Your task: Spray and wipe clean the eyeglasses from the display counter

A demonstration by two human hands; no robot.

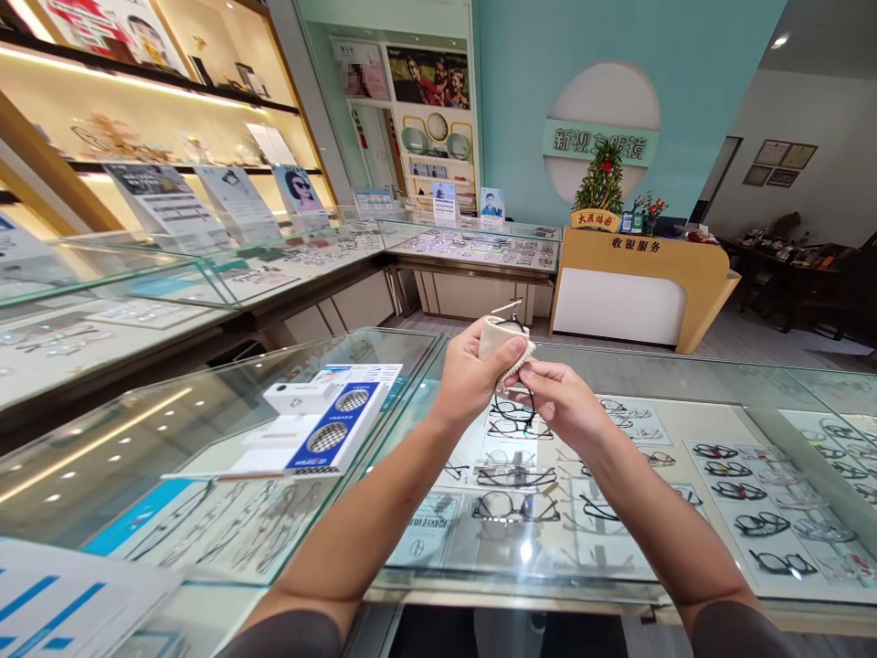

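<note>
Cloth (494, 338) clamped in left hand (476, 367), folded around part of the glasses (515, 411), likely to keep skin off; right hand (565, 398) pinches them just beside, presumably for steadiness.

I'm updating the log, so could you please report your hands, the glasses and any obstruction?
Left hand holding cream cloth against glasses. Right hand alongside, exact grip partly hidden. Glass case beneath; nothing visibly blocking.
</note>
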